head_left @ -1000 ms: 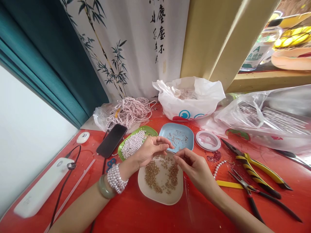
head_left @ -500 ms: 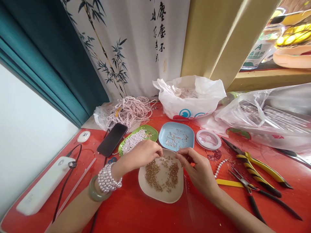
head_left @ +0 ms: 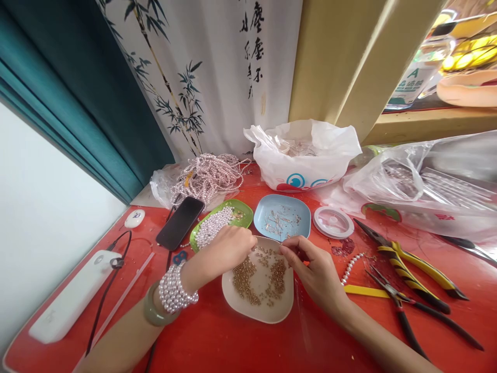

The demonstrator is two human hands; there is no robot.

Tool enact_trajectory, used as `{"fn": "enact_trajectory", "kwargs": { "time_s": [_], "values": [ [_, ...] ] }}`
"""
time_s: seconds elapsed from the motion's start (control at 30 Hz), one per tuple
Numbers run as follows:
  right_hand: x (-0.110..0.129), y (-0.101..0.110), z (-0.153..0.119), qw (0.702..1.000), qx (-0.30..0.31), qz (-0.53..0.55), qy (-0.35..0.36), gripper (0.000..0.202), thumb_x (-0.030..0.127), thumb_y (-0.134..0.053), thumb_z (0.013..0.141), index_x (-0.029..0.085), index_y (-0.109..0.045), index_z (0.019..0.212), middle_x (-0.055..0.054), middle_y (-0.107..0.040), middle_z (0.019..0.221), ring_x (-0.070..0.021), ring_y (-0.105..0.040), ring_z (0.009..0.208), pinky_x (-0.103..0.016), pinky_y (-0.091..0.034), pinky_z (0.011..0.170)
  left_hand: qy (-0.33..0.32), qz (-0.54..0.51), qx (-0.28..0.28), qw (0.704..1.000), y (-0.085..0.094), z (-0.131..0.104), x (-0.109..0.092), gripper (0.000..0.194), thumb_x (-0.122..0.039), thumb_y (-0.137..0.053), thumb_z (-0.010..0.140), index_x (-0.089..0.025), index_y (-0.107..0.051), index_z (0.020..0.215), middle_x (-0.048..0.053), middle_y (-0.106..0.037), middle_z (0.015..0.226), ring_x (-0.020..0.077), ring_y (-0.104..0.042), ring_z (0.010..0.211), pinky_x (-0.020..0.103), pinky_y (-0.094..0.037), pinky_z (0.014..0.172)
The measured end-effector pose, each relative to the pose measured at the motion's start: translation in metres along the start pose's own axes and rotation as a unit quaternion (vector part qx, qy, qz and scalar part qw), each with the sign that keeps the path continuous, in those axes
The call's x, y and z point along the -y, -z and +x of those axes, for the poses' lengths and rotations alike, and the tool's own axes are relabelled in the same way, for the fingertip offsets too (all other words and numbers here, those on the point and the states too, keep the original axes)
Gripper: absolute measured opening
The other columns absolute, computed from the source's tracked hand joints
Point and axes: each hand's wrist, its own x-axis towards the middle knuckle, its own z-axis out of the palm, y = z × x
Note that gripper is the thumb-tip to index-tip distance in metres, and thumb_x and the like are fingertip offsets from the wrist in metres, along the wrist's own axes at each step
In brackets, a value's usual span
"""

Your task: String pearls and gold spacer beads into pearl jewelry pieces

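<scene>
My left hand (head_left: pixel 230 248) is over the far left edge of a cream dish (head_left: pixel 258 311), its fingers pinched together. What they hold, if anything, is hidden. At the dish's far right edge, my right hand (head_left: pixel 315 267) pinches something thin and tiny, too small to name. Gold beads (head_left: pixel 243 280) lie in loose groups inside the dish. A green dish (head_left: pixel 244 216) with white pearl beads (head_left: pixel 213 227) sits just beyond my left hand. Metal pins (head_left: pixel 277 221) are scattered in the blue dish (head_left: pixel 303 210) ahead of both hands.
Pliers with yellow and black handles (head_left: pixel 407 277) and smaller pliers (head_left: pixel 396 295) lie right, beside a short pearl strand (head_left: pixel 352 267). At left are a phone (head_left: pixel 180 223) and a white power bank (head_left: pixel 73 295). Pearl strings (head_left: pixel 209 178) and a white plastic bag (head_left: pixel 310 160) stand behind.
My left hand and wrist have shifted slightly to the right, fingers still together. My right hand keeps its pinch in nearly the same place.
</scene>
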Motion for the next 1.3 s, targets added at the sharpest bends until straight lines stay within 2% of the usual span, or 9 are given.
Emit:
{"fn": "enact_trajectory", "kwargs": {
  "time_s": [0.17, 0.3, 0.43, 0.53, 0.7, 0.97, 1.13, 1.2, 1.3],
  "values": [
    [0.001, 0.000, 0.000, 1.000, 0.005, -0.002, -0.009, 0.015, 0.026, -0.046, 0.083, 0.019, -0.053, 0.072, 0.000, -0.060, 0.062, -0.0118, -0.052, 0.052, -0.022, -0.042, 0.050, 0.022, 0.001, -0.012, 1.000, 0.003, -0.001, -0.003, 0.023, -0.009, -0.041, 0.076, -0.015, -0.061, 0.064, 0.005, -0.057, 0.060, 0.0166, -0.053, 0.063, 0.027, -0.033, 0.056],
    [0.001, 0.000, -0.001, 1.000, 0.016, -0.003, -0.019, 0.014, 0.026, -0.046, 0.083, 0.019, -0.053, 0.073, -0.001, -0.061, 0.064, -0.0124, -0.053, 0.054, -0.023, -0.042, 0.051, 0.033, -0.037, -0.023, 0.998, 0.015, -0.003, 0.000, 0.021, -0.013, -0.044, 0.076, -0.017, -0.063, 0.065, 0.005, -0.060, 0.063, 0.0175, -0.054, 0.065, 0.027, -0.034, 0.058],
    [0.000, 0.000, -0.002, 1.000, 0.012, -0.001, -0.021, 0.015, 0.026, -0.046, 0.083, 0.020, -0.053, 0.072, 0.000, -0.060, 0.062, -0.0121, -0.052, 0.052, -0.023, -0.041, 0.050, 0.079, -0.031, -0.060, 0.995, 0.030, -0.002, 0.016, 0.022, -0.016, -0.045, 0.076, -0.019, -0.066, 0.072, 0.004, -0.065, 0.075, 0.0180, -0.056, 0.068, 0.028, -0.033, 0.059],
    [0.000, 0.000, -0.002, 1.000, 0.013, 0.004, -0.022, 0.015, 0.027, -0.046, 0.083, 0.019, -0.053, 0.072, 0.000, -0.060, 0.062, -0.0121, -0.052, 0.053, -0.022, -0.041, 0.050, 0.134, -0.014, -0.081, 0.988, 0.034, -0.001, 0.036, 0.023, -0.015, -0.044, 0.075, -0.021, -0.067, 0.077, 0.005, -0.067, 0.084, 0.0203, -0.057, 0.073, 0.030, -0.034, 0.060],
    [-0.001, -0.001, -0.002, 0.999, 0.019, 0.002, -0.026, 0.016, 0.028, -0.045, 0.083, 0.019, -0.053, 0.072, 0.000, -0.060, 0.063, -0.0121, -0.052, 0.053, -0.023, -0.041, 0.051, 0.163, -0.027, -0.101, 0.981, 0.026, 0.003, 0.058, 0.023, -0.015, -0.048, 0.075, -0.021, -0.068, 0.084, 0.007, -0.067, 0.090, 0.0244, -0.058, 0.080, 0.032, -0.035, 0.064],
    [-0.002, -0.002, -0.002, 1.000, 0.016, -0.008, -0.021, 0.017, 0.028, -0.046, 0.083, 0.019, -0.054, 0.072, 0.000, -0.059, 0.061, -0.0118, -0.051, 0.051, -0.022, -0.041, 0.049, 0.156, -0.112, -0.151, 0.970, -0.001, 0.023, 0.053, 0.013, -0.021, -0.056, 0.076, -0.019, -0.066, 0.084, 0.005, -0.066, 0.091, 0.0207, -0.055, 0.087, 0.033, -0.038, 0.078],
    [-0.002, -0.002, -0.003, 1.000, 0.018, -0.001, -0.021, 0.016, 0.029, -0.046, 0.083, 0.020, -0.054, 0.072, 0.000, -0.059, 0.061, -0.0120, -0.051, 0.051, -0.023, -0.041, 0.050, 0.161, -0.197, -0.180, 0.950, -0.007, 0.025, 0.056, 0.009, -0.019, -0.057, 0.076, -0.017, -0.066, 0.077, 0.006, -0.065, 0.088, 0.0203, -0.054, 0.087, 0.037, -0.038, 0.083],
    [0.000, -0.001, -0.003, 0.999, 0.025, 0.015, -0.028, 0.017, 0.029, -0.045, 0.083, 0.019, -0.053, 0.071, 0.000, -0.059, 0.061, -0.0122, -0.051, 0.052, -0.023, -0.041, 0.050, 0.161, -0.245, -0.187, 0.938, -0.005, 0.026, 0.054, 0.011, -0.022, -0.056, 0.077, -0.016, -0.064, 0.080, 0.006, -0.066, 0.088, 0.0184, -0.056, 0.083, 0.035, -0.042, 0.079],
    [0.005, -0.001, -0.004, 0.995, 0.050, 0.064, -0.052, 0.021, 0.032, -0.045, 0.083, 0.019, -0.053, 0.069, -0.001, -0.057, 0.060, -0.0124, -0.051, 0.053, -0.023, -0.041, 0.050, 0.143, -0.338, -0.176, 0.913, -0.002, 0.027, 0.041, 0.020, -0.029, -0.055, 0.079, -0.013, -0.062, 0.089, 0.008, -0.066, 0.089, 0.0150, -0.058, 0.075, 0.027, -0.046, 0.063]
  ]
}}
